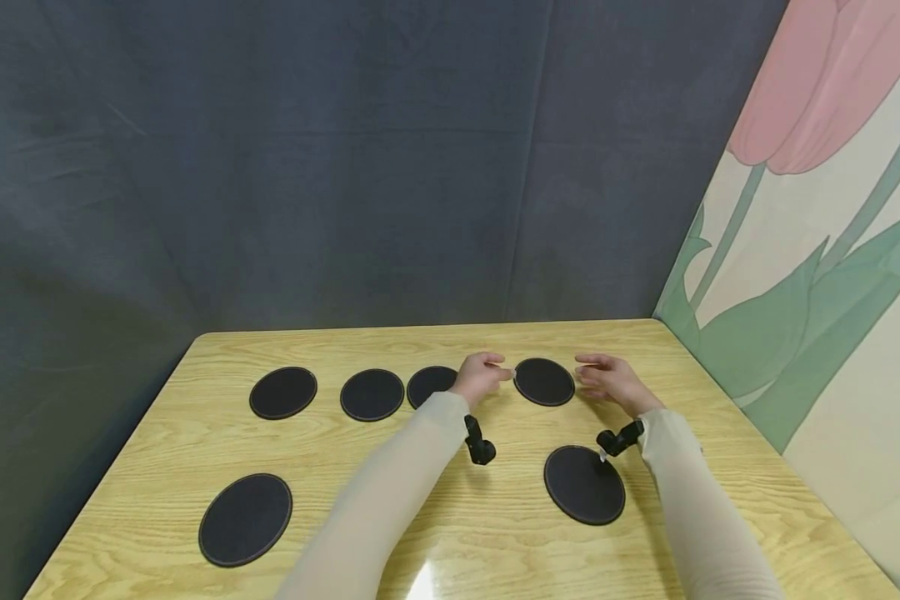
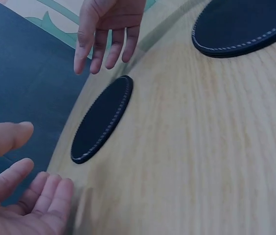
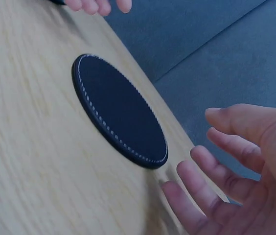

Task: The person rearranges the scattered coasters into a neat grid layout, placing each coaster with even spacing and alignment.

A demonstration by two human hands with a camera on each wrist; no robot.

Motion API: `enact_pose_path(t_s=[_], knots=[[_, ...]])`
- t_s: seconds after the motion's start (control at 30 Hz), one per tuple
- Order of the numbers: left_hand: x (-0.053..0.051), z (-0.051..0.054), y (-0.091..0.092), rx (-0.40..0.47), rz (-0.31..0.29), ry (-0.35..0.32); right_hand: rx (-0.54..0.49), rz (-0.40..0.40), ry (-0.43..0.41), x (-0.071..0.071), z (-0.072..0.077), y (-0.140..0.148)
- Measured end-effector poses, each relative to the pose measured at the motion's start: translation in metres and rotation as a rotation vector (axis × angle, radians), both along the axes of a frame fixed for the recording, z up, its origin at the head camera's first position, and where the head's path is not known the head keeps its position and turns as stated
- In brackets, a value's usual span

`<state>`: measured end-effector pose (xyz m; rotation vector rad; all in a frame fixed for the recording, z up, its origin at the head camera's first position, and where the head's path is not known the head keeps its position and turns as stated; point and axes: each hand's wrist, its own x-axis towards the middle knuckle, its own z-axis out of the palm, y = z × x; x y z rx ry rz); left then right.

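Note:
A round black coaster (image 1: pixel 544 382) with pale stitching round its edge lies flat near the back right of the wooden table. To its left is my left hand (image 1: pixel 482 377), fingers loosely bent and holding nothing. On the coaster's other side my right hand (image 1: pixel 611 380) hovers, its palm turned inward and its fingers apart. In the right wrist view, a gap shows between the right fingers and the coaster (image 3: pixel 121 110). The left wrist view shows the coaster (image 2: pixel 103 120) between both hands, touched by neither. My left hand partly hides another coaster (image 1: pixel 429 383).
Two more black coasters (image 1: pixel 372 395) (image 1: pixel 283 392) continue the back row leftward. One coaster (image 1: pixel 585 485) lies nearer, beneath the right wrist camera, and another (image 1: pixel 245 520) at the front left. A dark curtain (image 1: pixel 345 167) hangs behind the table (image 1: pixel 330 467); a tulip-patterned wall (image 1: pixel 817 333) stands right.

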<state>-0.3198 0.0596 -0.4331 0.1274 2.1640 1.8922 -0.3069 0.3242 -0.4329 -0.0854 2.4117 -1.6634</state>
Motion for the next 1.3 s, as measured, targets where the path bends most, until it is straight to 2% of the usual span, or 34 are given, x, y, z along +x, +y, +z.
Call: enact_pose_path(t_s=[0.17,0.5,0.8,1.17,1.3], knots=[[0.005,-0.003,0.005,-0.027,-0.027,-0.047,-0.02,-0.007,-0.026,-0.001,-0.003,0.002],[0.007,-0.004,0.007,0.044,-0.052,-0.114,-0.06,0.024,-0.048,-0.007,-0.011,0.002],[0.004,-0.009,0.011,0.064,-0.068,-0.127,-0.055,0.05,-0.045,-0.008,-0.012,-0.001],[0.007,-0.009,0.016,0.076,-0.067,-0.133,-0.071,0.059,-0.062,-0.005,-0.012,-0.001],[0.007,-0.01,0.019,0.084,-0.069,-0.134,-0.089,0.04,-0.067,-0.006,-0.013,-0.002]])
